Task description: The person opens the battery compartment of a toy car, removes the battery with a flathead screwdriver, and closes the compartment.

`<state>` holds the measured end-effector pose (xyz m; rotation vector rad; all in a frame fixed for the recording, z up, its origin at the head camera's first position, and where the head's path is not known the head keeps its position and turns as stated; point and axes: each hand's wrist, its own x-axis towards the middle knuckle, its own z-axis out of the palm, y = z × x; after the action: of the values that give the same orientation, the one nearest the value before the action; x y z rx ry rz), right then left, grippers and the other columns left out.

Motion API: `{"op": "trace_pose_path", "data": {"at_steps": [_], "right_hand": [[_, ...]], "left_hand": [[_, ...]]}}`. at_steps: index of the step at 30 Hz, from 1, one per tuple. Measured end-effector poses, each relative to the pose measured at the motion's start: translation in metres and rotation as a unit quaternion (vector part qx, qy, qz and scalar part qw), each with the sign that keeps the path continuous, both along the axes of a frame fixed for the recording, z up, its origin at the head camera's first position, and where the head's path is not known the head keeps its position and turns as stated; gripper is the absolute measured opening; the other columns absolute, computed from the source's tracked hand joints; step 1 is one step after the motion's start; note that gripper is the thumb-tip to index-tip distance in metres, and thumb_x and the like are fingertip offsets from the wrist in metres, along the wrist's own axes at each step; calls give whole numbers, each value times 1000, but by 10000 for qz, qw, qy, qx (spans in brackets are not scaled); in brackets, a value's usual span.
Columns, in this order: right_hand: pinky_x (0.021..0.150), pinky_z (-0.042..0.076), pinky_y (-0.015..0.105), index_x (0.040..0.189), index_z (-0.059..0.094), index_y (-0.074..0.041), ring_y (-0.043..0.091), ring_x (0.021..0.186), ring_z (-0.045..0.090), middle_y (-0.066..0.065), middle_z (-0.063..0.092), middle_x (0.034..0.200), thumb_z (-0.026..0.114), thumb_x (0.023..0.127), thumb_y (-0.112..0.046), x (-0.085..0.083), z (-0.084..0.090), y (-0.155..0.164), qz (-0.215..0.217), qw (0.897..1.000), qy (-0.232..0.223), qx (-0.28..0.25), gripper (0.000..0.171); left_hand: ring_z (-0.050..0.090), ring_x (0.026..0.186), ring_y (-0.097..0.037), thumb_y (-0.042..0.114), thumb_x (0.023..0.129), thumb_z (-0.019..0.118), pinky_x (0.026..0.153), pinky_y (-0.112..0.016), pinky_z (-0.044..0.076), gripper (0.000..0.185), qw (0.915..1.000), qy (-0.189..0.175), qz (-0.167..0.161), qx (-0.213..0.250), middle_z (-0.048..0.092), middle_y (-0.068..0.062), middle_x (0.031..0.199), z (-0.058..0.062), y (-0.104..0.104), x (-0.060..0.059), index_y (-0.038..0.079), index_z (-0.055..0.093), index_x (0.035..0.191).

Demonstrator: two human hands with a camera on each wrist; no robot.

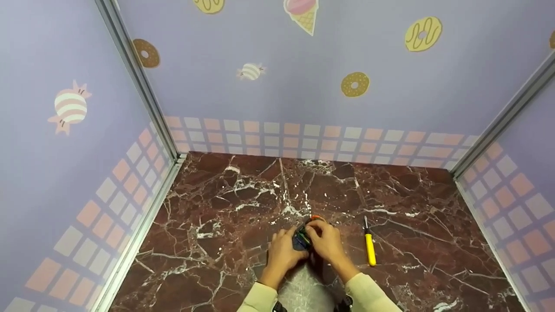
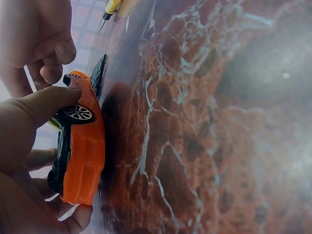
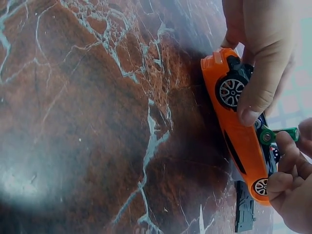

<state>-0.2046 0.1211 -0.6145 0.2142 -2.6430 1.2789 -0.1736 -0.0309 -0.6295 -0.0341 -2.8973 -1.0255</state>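
Note:
An orange toy car (image 3: 236, 139) lies on its roof, black underside up, low over the brown marble-patterned surface. My left hand (image 1: 281, 251) grips one end of it, thumb beside a wheel (image 2: 78, 113) in the left wrist view. Green batteries (image 3: 291, 133) show at the underside, one sticking out at an angle. The fingertips of my right hand (image 1: 327, 242) pinch around that battery's outer end. Beside the car's far end lies a flat black plastic piece (image 3: 245, 207). Fingers hide part of the underside.
To the right of my right hand, a screwdriver with a yellow handle (image 1: 370, 249) lies on the marble-patterned surface (image 1: 208, 260). Lilac walls (image 1: 303, 86) with sweets and doughnut prints enclose the back and both sides.

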Motion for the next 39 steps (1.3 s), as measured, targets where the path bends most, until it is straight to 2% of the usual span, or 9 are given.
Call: {"op": "trace_pose_path", "data": {"at_steps": [3, 7, 21, 26, 33, 39], "right_hand": [[64, 52, 32, 99, 78, -14, 13, 68, 64, -4, 71, 76, 79, 89, -24, 0, 3, 4, 106, 9997, -176, -143, 15], [56, 46, 25, 99, 77, -12, 10, 62, 58, -6, 66, 70, 83, 85, -22, 1, 5, 8, 217, 9990, -251, -284, 18], [60, 53, 24, 95, 75, -16, 9, 64, 66, -3, 73, 75, 80, 86, -13, 0, 2, 37, -166, 9957, -241, -878, 11], [62, 53, 23, 99, 75, -12, 9, 67, 65, -2, 74, 79, 78, 86, -8, 0, -1, 49, -386, 9953, -192, -867, 13], [60, 47, 22, 96, 75, -12, 8, 64, 58, -2, 72, 79, 78, 84, -7, 1, -10, 65, -750, 9935, -126, -850, 13], [58, 47, 22, 100, 74, -11, 13, 65, 63, 2, 75, 84, 76, 87, -7, 0, -14, 75, -994, 9909, -70, -905, 14]], "left_hand": [[57, 104, -32, 35, 65, 92, 85, -54, 49, 87, 10000, 37, 5, 39, 65, -13, 118, 1, 0, -1, 6, 61, 141], [57, 105, -33, 35, 67, 91, 86, -55, 48, 85, 9999, 29, 4, 99, 65, -14, 119, 0, 0, -2, 7, 61, 142], [56, 107, -33, 35, 66, 92, 90, -54, 47, 86, 9999, -34, 47, 110, 65, -12, 119, 0, 1, -1, 7, 61, 141], [56, 109, -33, 35, 66, 93, 90, -54, 47, 86, 9999, -56, 62, 122, 65, -13, 120, 1, 1, -1, 8, 61, 141], [55, 110, -33, 34, 66, 93, 89, -55, 47, 88, 9997, -148, 66, 157, 64, -13, 122, -1, 2, 0, 8, 60, 143], [56, 109, -32, 36, 66, 93, 87, -53, 47, 88, 9996, -177, 101, 170, 64, -13, 122, -1, 1, 0, 10, 60, 143]]}}
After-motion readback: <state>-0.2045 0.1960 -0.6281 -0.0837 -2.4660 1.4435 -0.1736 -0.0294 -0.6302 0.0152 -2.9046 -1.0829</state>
